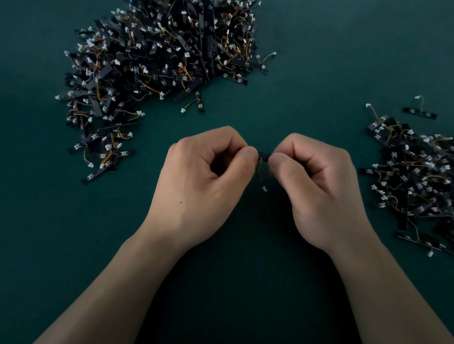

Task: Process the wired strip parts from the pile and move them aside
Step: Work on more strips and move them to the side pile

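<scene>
While the dark green worktop [307, 57] is being used as a sorting ground, a large pile [158, 61] of black wired parts is being kept at the far left, seemingly as unprocessed stock. A smaller heap [422, 178] is being kept at the right edge, well apart, probably so that finished parts are not being mixed back in. Between the two and nearer the person, one strip [264, 155] is being held level by the left hand [204, 181] and the right hand [320, 188]. Each end is being pinched between thumb and curled fingers [248, 157], so only the short black middle is being shown. Such a two-ended grip suggests the strip is being bent, snapped or checked; which of these cannot be told. A thin orange and dark wire [259, 168] is being left to hang from the middle, and a small white connector [264, 188] is being carried at its lower end, untouched by either hand.
</scene>
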A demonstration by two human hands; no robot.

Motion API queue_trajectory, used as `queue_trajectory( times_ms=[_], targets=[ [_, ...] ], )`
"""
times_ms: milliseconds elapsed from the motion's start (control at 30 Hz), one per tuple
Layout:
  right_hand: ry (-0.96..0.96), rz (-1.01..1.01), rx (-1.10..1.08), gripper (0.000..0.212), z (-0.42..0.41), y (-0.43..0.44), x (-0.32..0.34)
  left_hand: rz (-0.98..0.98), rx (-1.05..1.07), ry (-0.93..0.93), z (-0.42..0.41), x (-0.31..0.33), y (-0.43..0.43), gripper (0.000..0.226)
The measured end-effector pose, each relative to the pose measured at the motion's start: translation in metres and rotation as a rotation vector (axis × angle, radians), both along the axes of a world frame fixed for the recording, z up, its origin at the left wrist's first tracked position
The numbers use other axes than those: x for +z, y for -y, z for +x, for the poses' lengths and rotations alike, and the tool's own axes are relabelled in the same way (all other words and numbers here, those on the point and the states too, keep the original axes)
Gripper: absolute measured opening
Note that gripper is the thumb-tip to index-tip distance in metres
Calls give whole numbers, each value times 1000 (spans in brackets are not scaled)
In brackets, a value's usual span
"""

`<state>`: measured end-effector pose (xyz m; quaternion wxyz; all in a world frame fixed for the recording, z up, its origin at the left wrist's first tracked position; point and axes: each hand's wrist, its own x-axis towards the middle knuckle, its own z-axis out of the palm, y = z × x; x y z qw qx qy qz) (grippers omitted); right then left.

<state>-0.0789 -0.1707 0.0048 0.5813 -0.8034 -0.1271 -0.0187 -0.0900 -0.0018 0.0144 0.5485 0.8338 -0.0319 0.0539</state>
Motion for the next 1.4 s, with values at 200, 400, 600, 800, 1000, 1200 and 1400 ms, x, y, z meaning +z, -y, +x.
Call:
queue_trajectory(
  times_ms=[200, 400, 600, 800, 1000, 1200, 1400],
  targets=[
    [-7, -4, -4, 30, 0, 0, -1, 23, 1, 24, -1, 0, 1, 27],
    [-17, 5, 10, 29, 0, 1, -1, -22, -54, 28, 1, 0, -2, 27],
    [-6, 63, 18, 29, -1, 1, -1, -106, -138, 8, 2, 0, -3, 25],
    [14, 38, 20, 28, -1, 2, -1, -132, -146, 4, 1, -1, -4, 22],
    [0, -84, 22, 28, -1, 0, -3, -68, -46, 17, 2, -2, -2, 25],
    [-30, -61, 112, 43, 0, 3, -2, -53, -60, 31, 2, -4, -2, 25],
    [328, 52, -62, 37, -4, 0, -1, 19, 112, 111, -1, -5, 2, 37]
  ],
)
